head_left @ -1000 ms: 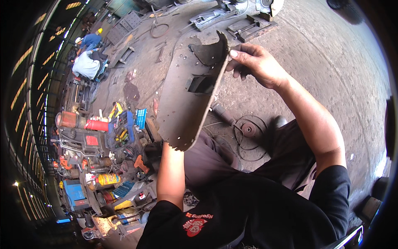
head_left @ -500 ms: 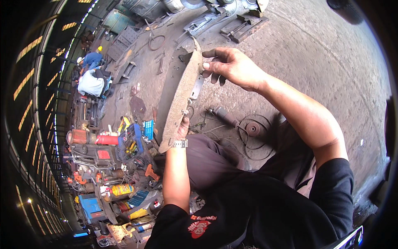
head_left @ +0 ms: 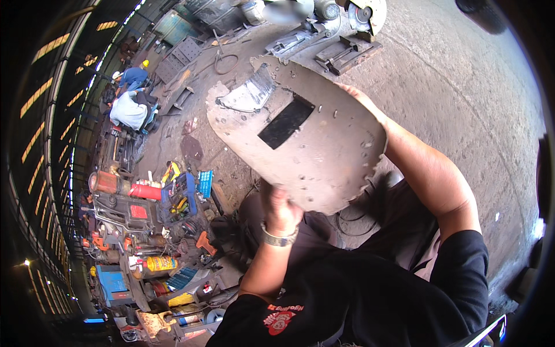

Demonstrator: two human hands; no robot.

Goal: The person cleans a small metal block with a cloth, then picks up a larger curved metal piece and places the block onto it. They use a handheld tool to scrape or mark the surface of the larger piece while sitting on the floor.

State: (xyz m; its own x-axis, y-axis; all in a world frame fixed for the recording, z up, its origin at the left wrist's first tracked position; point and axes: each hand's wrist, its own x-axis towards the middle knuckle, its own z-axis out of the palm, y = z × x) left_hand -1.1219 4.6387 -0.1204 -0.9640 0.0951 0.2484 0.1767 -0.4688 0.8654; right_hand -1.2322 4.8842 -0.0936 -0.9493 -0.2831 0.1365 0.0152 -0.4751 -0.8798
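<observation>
A worn, brownish welding mask [head_left: 341, 156] is held up in front of me, its broad face turned toward the camera. It has a dark rectangular window [head_left: 287, 122], a silvery taped patch [head_left: 251, 91] at one end, small holes and a ragged rim. My left hand [head_left: 283, 213] grips the near lower edge, thumb against the face; its other fingers are mostly hidden. At the far right edge, my right hand [head_left: 361, 101] holds the rim, with most of its fingers behind the mask. A watch is on my left wrist.
To the left lie many tools: an open blue toolbox [head_left: 178, 199], a red cylinder [head_left: 144, 191], a yellow bottle [head_left: 161, 264] and an orange-handled tool [head_left: 206, 243]. Two people crouch farther off [head_left: 130, 110]. A cut-off saw [head_left: 363, 16] stands at the top. Cable [head_left: 354, 228] lies near my legs.
The mask has turned from nearly edge-on to showing its broad face and window. My left hand has moved right, and my right hand has shifted outward, partly behind the rim.
</observation>
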